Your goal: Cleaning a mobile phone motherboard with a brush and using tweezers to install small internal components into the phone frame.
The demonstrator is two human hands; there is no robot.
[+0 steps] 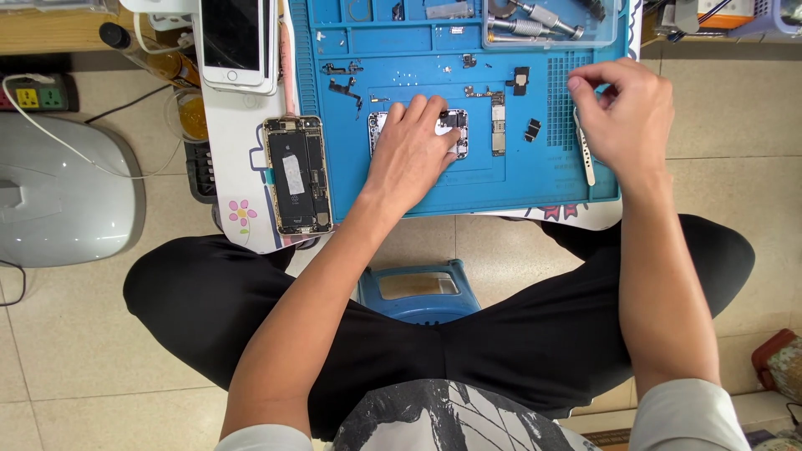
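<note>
My left hand lies flat on a silver phone housing in the middle of the blue repair mat, fingers spread over it. My right hand hovers at the mat's right edge with thumb and forefinger pinched together; what they pinch is too small to tell. Metal tweezers lie just under that hand. Small phone parts, among them a narrow logic board and a black piece, sit between the two hands.
An opened phone with its battery showing lies left of the mat, with a white phone above it. A clear tray of metal tools sits at the mat's top. A blue stool, grey device and power strip stand on the floor.
</note>
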